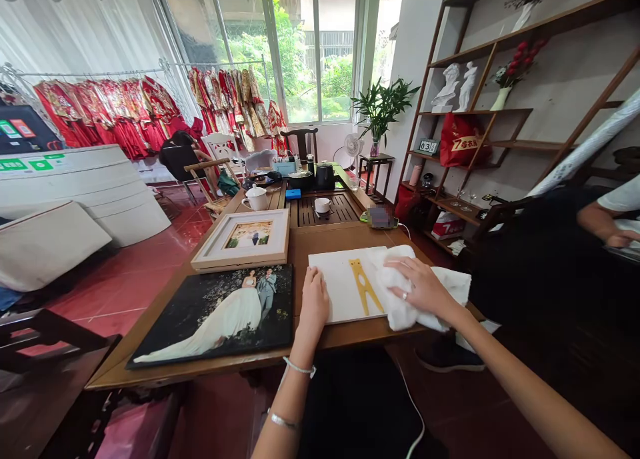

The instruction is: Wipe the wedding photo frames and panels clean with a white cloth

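Seeing, at far left, red-and-gold embroidered garments [110,106] on a metal rail. Finding on the left of the brown polished wooden bench [343,239] a dark rectangular photo panel [220,319] of a couple, lying flat, and just behind it a pale wooden picture frame [240,260] with a white mount, near a white lidded pot [256,200]. Noting next a brown slatted wooden tray [346,209] bearing a white round cup [323,204]. Resting the left grip [315,296] on the left edge of a white rectangular panel [337,296], fingers curled close together and touching it; cannot tell whether clamped. Showing on that panel a yellow two-legged shape with small ears [357,272]; cannot tell whether painted or laid on. Clamping the right grip [423,282] on a bunched white cloth [399,316], pressed over the panel's right end and spread beyond it. Seeing, at far right, another person's hand [620,236] below a white sleeve [623,196]
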`<state>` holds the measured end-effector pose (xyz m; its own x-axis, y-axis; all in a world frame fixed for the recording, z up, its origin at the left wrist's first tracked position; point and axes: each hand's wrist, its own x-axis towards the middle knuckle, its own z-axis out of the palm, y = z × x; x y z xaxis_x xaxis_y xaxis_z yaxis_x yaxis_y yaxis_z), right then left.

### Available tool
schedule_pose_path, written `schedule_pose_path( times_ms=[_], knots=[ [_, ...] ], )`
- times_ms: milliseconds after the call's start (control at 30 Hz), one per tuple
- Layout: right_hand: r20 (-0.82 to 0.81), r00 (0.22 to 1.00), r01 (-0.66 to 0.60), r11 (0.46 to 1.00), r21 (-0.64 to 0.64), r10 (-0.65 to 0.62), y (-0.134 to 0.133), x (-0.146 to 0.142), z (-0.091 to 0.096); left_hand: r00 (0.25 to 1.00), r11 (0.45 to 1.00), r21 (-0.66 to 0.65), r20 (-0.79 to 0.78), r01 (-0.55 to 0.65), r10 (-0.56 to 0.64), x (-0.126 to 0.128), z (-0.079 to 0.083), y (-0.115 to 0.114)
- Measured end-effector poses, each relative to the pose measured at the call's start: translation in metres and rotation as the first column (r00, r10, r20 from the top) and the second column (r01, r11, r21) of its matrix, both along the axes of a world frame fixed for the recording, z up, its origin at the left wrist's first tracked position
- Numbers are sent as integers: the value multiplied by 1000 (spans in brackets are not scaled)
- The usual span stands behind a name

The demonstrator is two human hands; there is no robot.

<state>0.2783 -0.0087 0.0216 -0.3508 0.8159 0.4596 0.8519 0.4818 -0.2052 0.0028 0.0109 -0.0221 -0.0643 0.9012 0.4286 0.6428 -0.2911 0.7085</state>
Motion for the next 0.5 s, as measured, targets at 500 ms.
schedule_pose_path(
  times_ms=[500],
  knots=[
    [80, 997, 35, 991, -130, -24, 40, -27, 16, 999, 999, -22, -19, 27, -27, -2, 1, -1]
  ],
)
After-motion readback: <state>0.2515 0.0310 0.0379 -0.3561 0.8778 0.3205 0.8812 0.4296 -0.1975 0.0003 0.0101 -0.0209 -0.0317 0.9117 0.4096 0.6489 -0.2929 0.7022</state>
